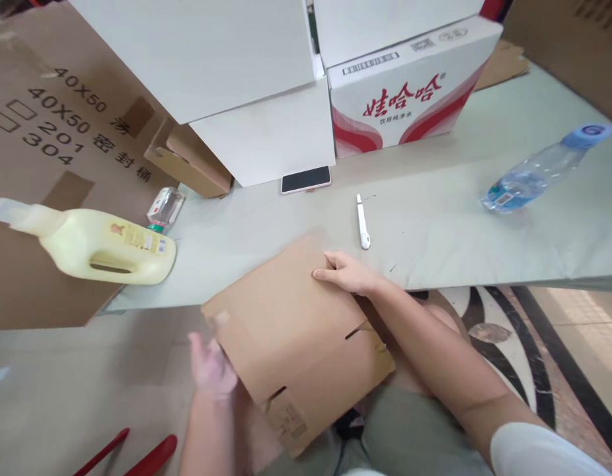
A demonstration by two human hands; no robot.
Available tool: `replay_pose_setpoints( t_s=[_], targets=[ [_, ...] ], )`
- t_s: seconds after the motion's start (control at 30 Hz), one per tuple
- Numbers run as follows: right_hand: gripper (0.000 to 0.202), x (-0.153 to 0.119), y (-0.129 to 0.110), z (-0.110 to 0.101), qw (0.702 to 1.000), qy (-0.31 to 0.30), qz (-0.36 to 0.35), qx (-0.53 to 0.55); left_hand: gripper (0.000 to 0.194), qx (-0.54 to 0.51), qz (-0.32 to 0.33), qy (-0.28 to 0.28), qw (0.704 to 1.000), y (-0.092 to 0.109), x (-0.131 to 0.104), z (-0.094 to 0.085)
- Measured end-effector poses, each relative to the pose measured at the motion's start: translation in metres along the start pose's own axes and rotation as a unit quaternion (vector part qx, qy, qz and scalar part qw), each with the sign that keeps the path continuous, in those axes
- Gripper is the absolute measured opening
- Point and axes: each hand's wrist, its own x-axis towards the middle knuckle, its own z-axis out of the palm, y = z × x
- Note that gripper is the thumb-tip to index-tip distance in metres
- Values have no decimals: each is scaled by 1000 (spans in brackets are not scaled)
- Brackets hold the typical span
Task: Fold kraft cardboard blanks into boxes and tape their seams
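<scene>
A brown cardboard box (291, 317), folded flat with slotted flaps, lies tilted over my lap and across the table's front edge. My right hand (346, 272) grips its upper right edge, thumb on the top face and the other fingers partly hidden by the board. Beside the left edge is my left hand (211, 367), slightly blurred, its fingers apart. Whether it touches the board is hard to see. A white utility knife (363, 223) lies on the table just beyond my right hand.
On the pale table (425, 225) are a phone (306, 180), a clear water bottle (529, 173) at right, a yellow jug (112, 248) and a small clear bottle (166, 208) at left. White cartons (266, 142) and a red-printed box (410, 99) stand behind. Red bars (150, 457) show below.
</scene>
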Motion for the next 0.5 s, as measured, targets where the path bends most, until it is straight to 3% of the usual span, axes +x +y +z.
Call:
replay_pose_setpoints(
  t_s=[0.1,0.2,0.33,0.4,0.5],
  targets=[
    [27,-3,-7,5,999,10,0,46,46,37,-18,82,996,-2,-6,-6],
    [48,-19,-11,-4,989,-19,8,144,34,-28,20,126,991,3,-6,-4],
    [69,-65,1,-17,989,-49,-34,135,20,-65,54,111,990,4,0,13],
    [61,-94,10,-18,997,4,-30,73,23,-60,55,79,994,-1,1,29],
    [46,-137,14,-20,986,158,-32,52,28,-88,12,5,996,-11,-3,55]
  ],
)
